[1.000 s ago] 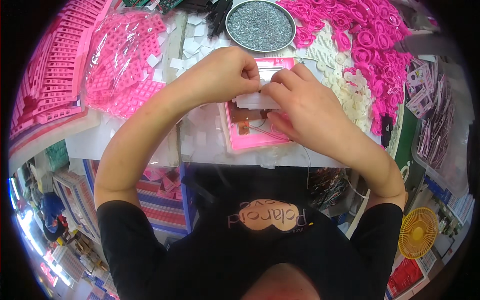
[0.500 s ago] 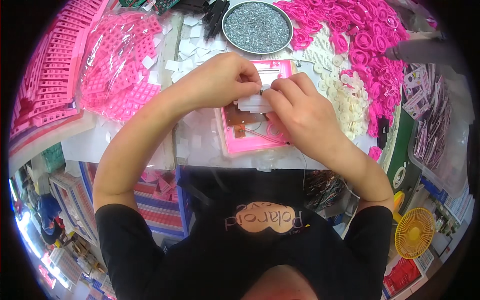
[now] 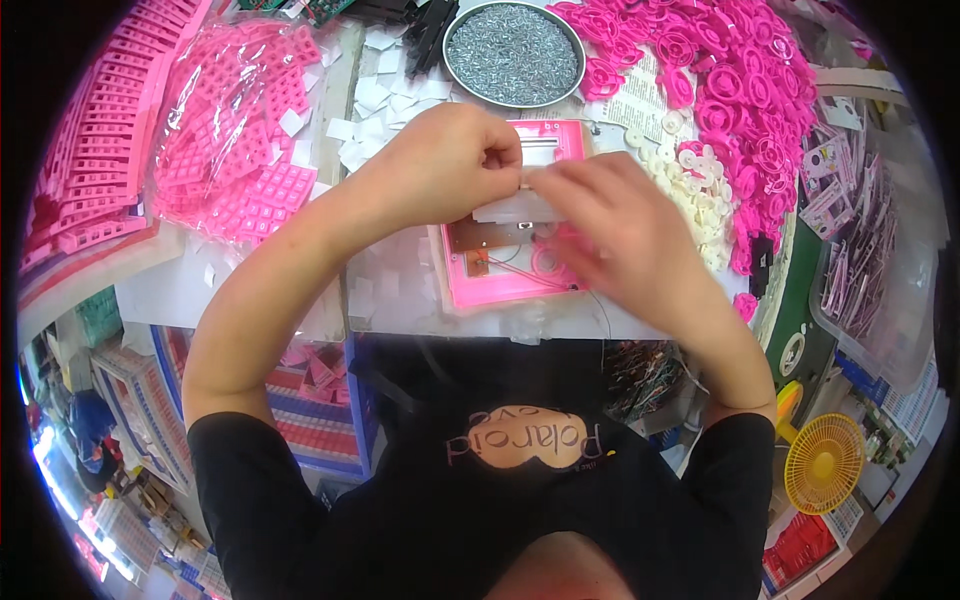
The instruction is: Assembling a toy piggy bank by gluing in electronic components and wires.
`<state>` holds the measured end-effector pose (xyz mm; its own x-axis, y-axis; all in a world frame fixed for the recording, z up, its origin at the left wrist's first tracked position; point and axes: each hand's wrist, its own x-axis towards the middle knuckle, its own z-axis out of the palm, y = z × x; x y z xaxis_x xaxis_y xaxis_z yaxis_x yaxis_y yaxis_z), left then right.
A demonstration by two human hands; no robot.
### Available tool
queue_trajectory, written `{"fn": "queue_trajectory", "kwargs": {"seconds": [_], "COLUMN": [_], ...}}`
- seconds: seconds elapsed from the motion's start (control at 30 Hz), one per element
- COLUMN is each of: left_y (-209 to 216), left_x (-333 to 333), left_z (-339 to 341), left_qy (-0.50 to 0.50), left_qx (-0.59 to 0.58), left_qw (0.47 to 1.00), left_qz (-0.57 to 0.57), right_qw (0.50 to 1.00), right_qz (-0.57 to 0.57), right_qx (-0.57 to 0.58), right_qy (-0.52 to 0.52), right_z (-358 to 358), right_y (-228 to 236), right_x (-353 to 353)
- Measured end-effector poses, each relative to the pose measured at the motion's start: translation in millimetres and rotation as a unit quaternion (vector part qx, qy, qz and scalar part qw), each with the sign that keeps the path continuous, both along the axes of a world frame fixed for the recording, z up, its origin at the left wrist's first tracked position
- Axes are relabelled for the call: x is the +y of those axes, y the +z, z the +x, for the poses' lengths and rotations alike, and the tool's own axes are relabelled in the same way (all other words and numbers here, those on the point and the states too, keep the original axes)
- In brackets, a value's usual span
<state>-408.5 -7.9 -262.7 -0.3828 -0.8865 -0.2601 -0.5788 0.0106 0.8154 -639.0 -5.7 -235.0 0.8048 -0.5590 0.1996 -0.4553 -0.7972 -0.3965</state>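
In front of me lies a pink plastic housing (image 3: pixel 505 292) with a brown circuit board (image 3: pixel 480 236), thin wires and a pink ring (image 3: pixel 546 262) inside it. Over its middle sits a whitish translucent piece (image 3: pixel 515 207). My left hand (image 3: pixel 448 165) is closed in a pinch at that piece's upper edge; whatever the fingertips hold is hidden. At the right side of the housing my right hand (image 3: pixel 630 225) hovers with bent fingers, smeared by motion, so its grip is unclear.
Behind the housing stands a round tin of small metal screws (image 3: pixel 515 55). White paper squares (image 3: pixel 400 100) are scattered to its left. A bag of pink keypads (image 3: pixel 235 130) lies left; cream discs (image 3: pixel 705 195) and heaped pink rings (image 3: pixel 745 90) lie right.
My right hand has drawn slightly right and away from the left fingertips, now blurred. More of the circuit board shows. My left hand stays pinched in nearly the same place.
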Motion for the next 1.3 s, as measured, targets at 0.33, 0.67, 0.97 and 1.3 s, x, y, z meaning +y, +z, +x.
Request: {"fn": "queue_trajectory", "kwargs": {"seconds": [0.33, 0.67, 0.97, 1.3], "left_y": [-18, -53, -59, -36], "left_x": [-72, -92, -112, -122], "left_z": [1, -7, -12, -17], "left_qy": [0.071, -0.048, -0.044, 0.021], "left_qx": [-0.24, -0.224, -0.325, -0.35], "left_qw": [0.911, 0.907, 0.884, 0.882], "left_qz": [-0.328, -0.352, -0.334, -0.315], "right_qw": [0.701, 0.849, 0.789, 0.781], "right_qz": [0.329, 0.286, 0.362, 0.395], "right_qx": [-0.63, -0.445, -0.491, -0.482], "right_qy": [-0.063, -0.004, -0.07, -0.052], "right_z": [-12, -15, 1, 3], "right_y": [74, 57, 35, 24], "right_x": [-129, -131, -98, -88]}}
